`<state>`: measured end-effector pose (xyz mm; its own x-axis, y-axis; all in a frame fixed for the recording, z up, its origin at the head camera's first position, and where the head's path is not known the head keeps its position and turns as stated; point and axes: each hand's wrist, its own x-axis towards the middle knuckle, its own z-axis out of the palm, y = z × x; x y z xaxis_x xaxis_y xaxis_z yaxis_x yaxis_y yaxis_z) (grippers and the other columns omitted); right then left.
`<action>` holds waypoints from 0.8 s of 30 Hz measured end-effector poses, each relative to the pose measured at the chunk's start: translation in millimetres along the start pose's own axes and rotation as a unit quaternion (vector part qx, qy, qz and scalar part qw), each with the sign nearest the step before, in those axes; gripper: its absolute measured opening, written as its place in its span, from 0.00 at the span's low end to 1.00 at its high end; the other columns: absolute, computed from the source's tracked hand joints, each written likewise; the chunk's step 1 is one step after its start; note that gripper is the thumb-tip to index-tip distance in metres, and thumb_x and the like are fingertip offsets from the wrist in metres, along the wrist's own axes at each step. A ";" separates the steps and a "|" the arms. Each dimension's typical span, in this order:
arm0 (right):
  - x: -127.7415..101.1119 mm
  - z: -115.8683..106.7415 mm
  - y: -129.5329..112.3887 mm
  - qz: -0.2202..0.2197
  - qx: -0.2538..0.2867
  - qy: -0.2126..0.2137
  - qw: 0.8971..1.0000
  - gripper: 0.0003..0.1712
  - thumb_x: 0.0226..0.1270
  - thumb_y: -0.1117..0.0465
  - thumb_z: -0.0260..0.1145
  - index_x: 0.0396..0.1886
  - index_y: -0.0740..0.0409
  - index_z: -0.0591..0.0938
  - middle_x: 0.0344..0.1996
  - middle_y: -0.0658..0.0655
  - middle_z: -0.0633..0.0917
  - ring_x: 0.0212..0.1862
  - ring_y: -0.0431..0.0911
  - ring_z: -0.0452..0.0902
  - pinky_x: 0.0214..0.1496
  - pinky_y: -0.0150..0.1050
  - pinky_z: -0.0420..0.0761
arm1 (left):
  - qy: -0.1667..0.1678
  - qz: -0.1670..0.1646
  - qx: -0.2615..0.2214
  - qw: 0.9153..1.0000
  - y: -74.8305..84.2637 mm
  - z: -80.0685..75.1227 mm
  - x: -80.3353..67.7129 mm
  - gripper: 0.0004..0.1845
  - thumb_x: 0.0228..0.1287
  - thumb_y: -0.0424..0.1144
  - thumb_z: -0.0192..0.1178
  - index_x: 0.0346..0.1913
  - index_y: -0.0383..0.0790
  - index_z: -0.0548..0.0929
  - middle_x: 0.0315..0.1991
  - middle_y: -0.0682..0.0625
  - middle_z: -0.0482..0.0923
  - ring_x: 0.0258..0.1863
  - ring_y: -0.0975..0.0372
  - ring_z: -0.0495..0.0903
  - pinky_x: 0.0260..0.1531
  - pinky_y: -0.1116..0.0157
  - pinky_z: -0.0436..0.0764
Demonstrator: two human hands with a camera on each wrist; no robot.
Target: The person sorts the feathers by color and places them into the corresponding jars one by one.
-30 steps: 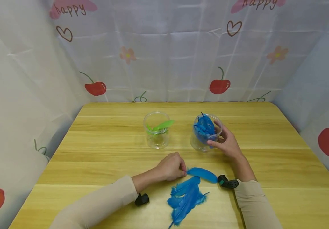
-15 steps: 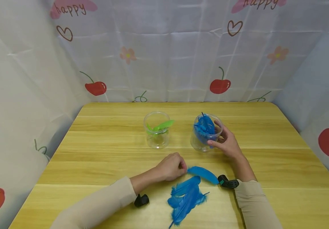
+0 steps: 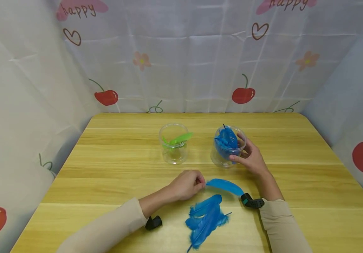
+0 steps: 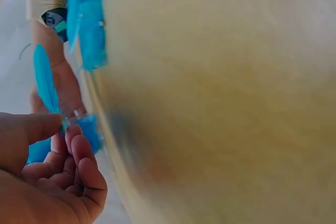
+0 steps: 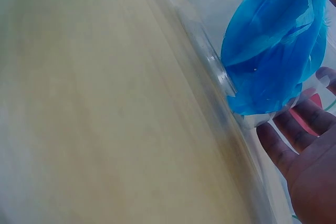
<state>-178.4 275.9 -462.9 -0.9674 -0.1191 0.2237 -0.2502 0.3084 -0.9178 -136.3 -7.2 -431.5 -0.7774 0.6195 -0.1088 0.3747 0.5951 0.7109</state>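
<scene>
My left hand (image 3: 187, 184) pinches a blue feather (image 3: 225, 185) at its quill tip, between thumb and forefinger, as the left wrist view confirms. The feather's vane reaches right, toward the right wrist. With thumb and fingers curled round its right side, my right hand (image 3: 251, 158) holds a clear plastic cup (image 3: 218, 160) standing on the table. Several blue feathers (image 3: 227, 138) fill that cup, a few quills poking above the rim; the right wrist view shows them (image 5: 273, 51) pressed against its wall. Nearer me, several more blue feathers (image 3: 205, 219) lie in a loose pile.
Left of the held cup stands a second clear cup (image 3: 175, 159) with green feathers (image 3: 180, 139) inside, one leaning over its rim. The wooden table (image 3: 111, 154) ends at a printed cloth backdrop (image 3: 181, 70). Each wrist carries a black camera (image 3: 252, 201).
The pinched blue feather has risen slightly away from the pile, and my left hand has shifted a little with it. My right hand and both cups have stayed put.
</scene>
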 end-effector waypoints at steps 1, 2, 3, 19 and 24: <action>-0.1 0.0 -0.2 0.000 0.000 0.000 1.000 0.48 0.61 0.69 0.71 0.77 0.62 0.56 0.70 0.69 0.66 0.68 0.66 0.63 0.64 0.62 0.65 | 0.001 -0.001 -0.003 1.000 1.0 -0.6 -0.8 0.04 0.70 0.35 0.61 0.36 0.40 0.83 0.26 0.58 0.76 0.24 0.68 0.72 0.27 0.72 0.75; -0.1 -0.1 -0.4 0.000 0.000 0.000 1.000 0.48 0.61 0.69 0.71 0.77 0.62 0.56 0.70 0.68 0.66 0.68 0.66 0.64 0.64 0.62 0.65 | 0.002 0.001 -0.005 1.000 2.1 -1.4 -1.5 0.04 0.70 0.35 0.61 0.37 0.40 0.83 0.26 0.57 0.75 0.24 0.67 0.72 0.27 0.72 0.75; -0.1 -0.2 -0.5 -0.001 0.000 -0.001 1.000 0.48 0.62 0.69 0.71 0.77 0.62 0.56 0.70 0.68 0.67 0.68 0.66 0.64 0.64 0.62 0.65 | 0.004 0.002 -0.008 1.000 3.7 -2.6 -2.6 0.04 0.70 0.35 0.61 0.37 0.40 0.82 0.26 0.57 0.75 0.24 0.67 0.72 0.26 0.72 0.74; -0.2 -2.8 3.3 0.011 0.005 -0.004 1.000 0.49 0.60 0.67 0.71 0.78 0.60 0.56 0.70 0.66 0.68 0.68 0.63 0.65 0.65 0.58 0.68 | 0.113 0.071 -0.071 0.988 31.6 -30.8 -10.6 0.05 0.73 0.36 0.58 0.42 0.38 0.81 0.29 0.55 0.76 0.26 0.65 0.72 0.26 0.71 0.75; 0.0 -3.2 3.4 -0.002 0.004 0.000 1.000 0.47 0.61 0.72 0.68 0.77 0.60 0.57 0.69 0.70 0.67 0.69 0.66 0.62 0.66 0.62 0.66 | 0.176 0.101 -0.091 0.975 38.9 -35.7 -3.1 0.04 0.72 0.34 0.59 0.42 0.37 0.81 0.30 0.53 0.77 0.28 0.64 0.74 0.28 0.70 0.76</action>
<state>-179.4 280.0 -465.0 -0.9663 -0.1207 0.2273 -0.2538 0.2999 -0.9196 -137.4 -4.3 -378.7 -0.8338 0.4825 0.2684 0.4676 0.3586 0.8079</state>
